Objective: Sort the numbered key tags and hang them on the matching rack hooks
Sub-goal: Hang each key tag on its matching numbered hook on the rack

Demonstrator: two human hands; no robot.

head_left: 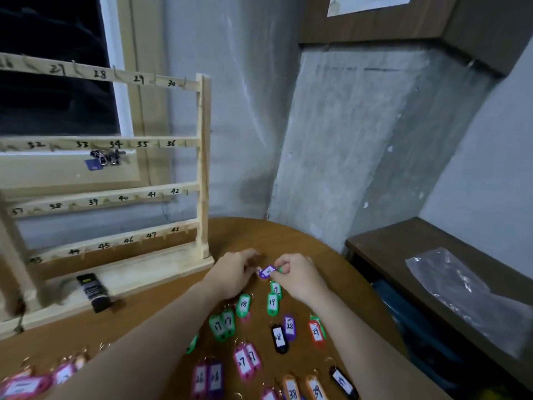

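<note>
Tags (243, 305) lie paired across the near table; my right hand (300, 277) pinches a purple tag (268, 271), left hand (233, 274) curled beside (grip unclear). I read its number before reaching left for the rack (203, 168).

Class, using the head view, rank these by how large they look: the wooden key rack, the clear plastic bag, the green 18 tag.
1. wooden key rack
2. clear plastic bag
3. green 18 tag

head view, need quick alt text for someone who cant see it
Two hands meet over a round wooden table, the right hand pinching a purple key tag beside the left hand. Numbered tags lie paired below; a wooden hook rack stands left.
</note>
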